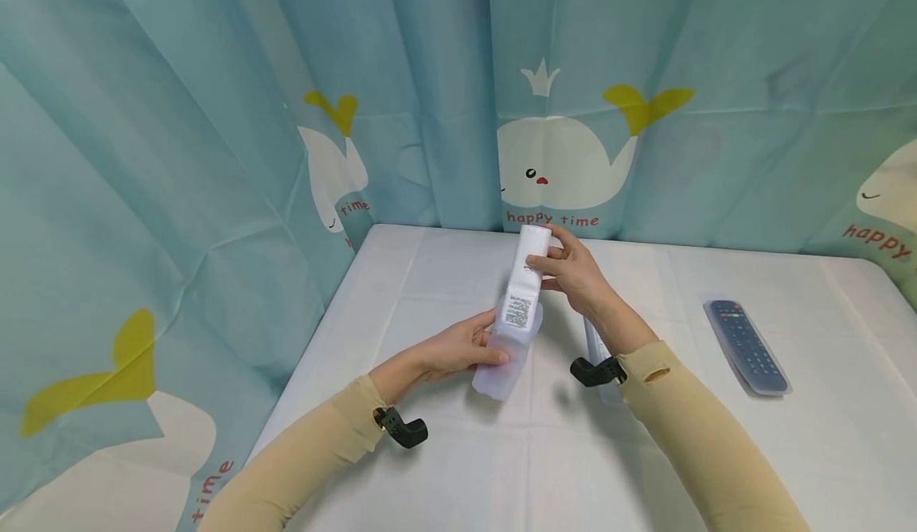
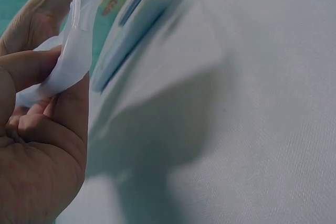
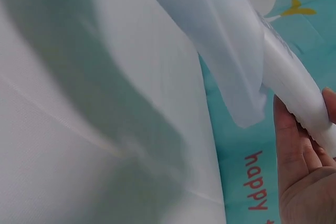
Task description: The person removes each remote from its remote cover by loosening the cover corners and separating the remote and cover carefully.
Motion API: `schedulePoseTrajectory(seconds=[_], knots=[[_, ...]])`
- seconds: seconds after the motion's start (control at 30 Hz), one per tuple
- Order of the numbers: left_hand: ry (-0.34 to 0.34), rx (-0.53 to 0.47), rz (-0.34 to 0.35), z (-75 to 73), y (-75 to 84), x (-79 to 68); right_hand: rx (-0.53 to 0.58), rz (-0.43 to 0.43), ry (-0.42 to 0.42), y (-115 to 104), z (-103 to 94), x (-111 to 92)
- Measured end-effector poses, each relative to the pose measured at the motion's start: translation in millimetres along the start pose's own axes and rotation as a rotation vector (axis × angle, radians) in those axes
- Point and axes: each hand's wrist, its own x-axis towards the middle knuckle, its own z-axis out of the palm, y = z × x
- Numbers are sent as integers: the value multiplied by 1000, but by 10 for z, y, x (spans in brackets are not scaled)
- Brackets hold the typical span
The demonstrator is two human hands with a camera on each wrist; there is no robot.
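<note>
Face down in the head view, a white remote control with a printed code label stands partly inside a translucent soft cover. My right hand pinches the remote's bare far end, thumb on its back and fingers beneath. My left hand grips the cover at the near end, thumb on top. Button bumps show along the underside of the white remote in the right wrist view. The cover looks thin and bent in the left wrist view. Both things are held above the table.
A dark remote control in a clear cover lies on the white-clothed table at the right. Another pale remote lies partly hidden beneath my right forearm. A blue curtain with whale prints hangs behind and at the left.
</note>
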Motion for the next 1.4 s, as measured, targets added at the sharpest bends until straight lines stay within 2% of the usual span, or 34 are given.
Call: schedulePoseTrajectory(seconds=[0.17, 0.3, 0.4, 0.63, 0.73, 0.93, 1.1, 1.2, 1.4], knots=[[-11, -7, 16, 12, -13, -6, 7, -3, 4, 5, -6, 12], [22, 7, 5, 26, -20, -3, 11, 4, 7, -2, -2, 7], [66, 40, -20, 33, -4, 3, 6, 3, 6, -20, -1, 2], [242, 135, -59, 19, 87, 25, -9, -21, 12, -70, -6, -14], [265, 127, -60, 10, 85, 23, 1, -16, 23, -69, -5, -20], [208, 87, -24, -7, 11, -18, -2, -13, 53, -30, 15, -15], [62, 20, -24, -18, -10, -63, 1, -12, 72, -23, 19, 9], [6, -26, -18, -21, -14, -64, 0, -8, 81, -30, 15, 14], [63, 6, -18, -5, -10, -48, -18, -25, 79, 4, 15, 20]])
